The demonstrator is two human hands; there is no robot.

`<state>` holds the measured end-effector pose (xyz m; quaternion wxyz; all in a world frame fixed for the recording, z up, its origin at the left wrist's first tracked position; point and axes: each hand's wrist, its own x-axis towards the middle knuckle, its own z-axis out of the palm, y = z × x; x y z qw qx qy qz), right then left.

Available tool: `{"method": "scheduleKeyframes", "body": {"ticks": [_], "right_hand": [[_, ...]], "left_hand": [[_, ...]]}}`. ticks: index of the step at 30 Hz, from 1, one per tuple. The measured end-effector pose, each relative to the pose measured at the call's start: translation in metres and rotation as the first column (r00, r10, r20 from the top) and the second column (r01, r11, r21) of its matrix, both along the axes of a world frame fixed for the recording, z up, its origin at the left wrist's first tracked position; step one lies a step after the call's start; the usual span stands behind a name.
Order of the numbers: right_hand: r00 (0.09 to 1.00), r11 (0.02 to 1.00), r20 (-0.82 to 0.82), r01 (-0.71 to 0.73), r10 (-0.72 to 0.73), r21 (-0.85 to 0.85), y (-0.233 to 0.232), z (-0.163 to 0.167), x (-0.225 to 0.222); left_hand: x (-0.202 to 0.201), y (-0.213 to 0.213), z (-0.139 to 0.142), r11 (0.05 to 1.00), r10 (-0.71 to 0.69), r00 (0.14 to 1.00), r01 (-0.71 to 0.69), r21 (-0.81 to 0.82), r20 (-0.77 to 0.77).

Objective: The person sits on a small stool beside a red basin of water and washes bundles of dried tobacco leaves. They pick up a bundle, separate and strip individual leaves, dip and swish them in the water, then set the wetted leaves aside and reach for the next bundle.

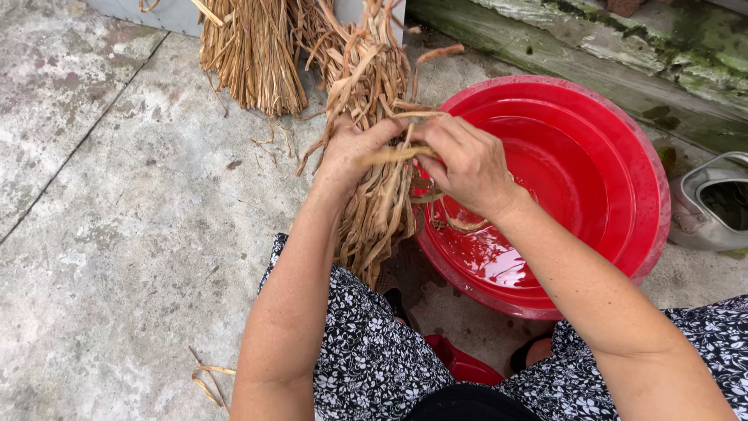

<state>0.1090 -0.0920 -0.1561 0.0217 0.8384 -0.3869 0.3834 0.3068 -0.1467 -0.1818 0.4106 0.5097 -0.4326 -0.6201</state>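
Both hands' grip clamped on the straw bundle (379,195) beside a red basin (623,156) holding water

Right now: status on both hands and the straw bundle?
Left hand clamps the dried straw bundle. Right hand pinches a strand across it. Red basin beside, some water inside. Nothing in the way.

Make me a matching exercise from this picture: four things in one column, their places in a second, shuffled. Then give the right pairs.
Things:
1. red basin
2. metal kettle
3. bundle of dried strips
4. second bundle

Places:
A. held between left hand and right hand
B. at the right edge, beside the basin
C. standing at the top, untouched
D. under the right forearm, wet inside

Pairs: 1-D, 2-B, 3-A, 4-C
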Motion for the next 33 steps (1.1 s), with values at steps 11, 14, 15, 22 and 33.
{"method": "scheduleKeyframes", "body": {"ticks": [11,14,15,22,33], "right_hand": [[0.791,0.739,0.611,-0.426,0.024,0.522,0.008,-0.03,-0.01],[0.23,0.291,0.894,-0.889,-0.385,0.354,0.007,-0.042,-0.009],[0.182,0.311,0.894,-0.893,-0.411,0.324,0.007,-0.044,-0.008],[0.562,0.738,0.793,-0.427,-0.236,0.522,0.015,-0.027,0.015],[0.983,0.982,0.059,0.176,-0.171,-0.076,0.008,0.001,0.006]], "left_hand": [[-0.005,-0.004,-0.003,0.957,0.163,0.985,-0.143,-0.253,0.06],[-0.008,-0.005,-0.004,0.973,0.203,0.965,-0.178,-0.15,0.168],[-0.01,-0.005,-0.004,0.977,0.209,0.951,-0.192,-0.095,0.226],[-0.012,0.002,-0.001,0.981,0.156,0.988,-0.154,-0.117,0.008],[-0.015,0.001,-0.007,0.977,0.167,0.981,-0.15,-0.151,0.102]]}}
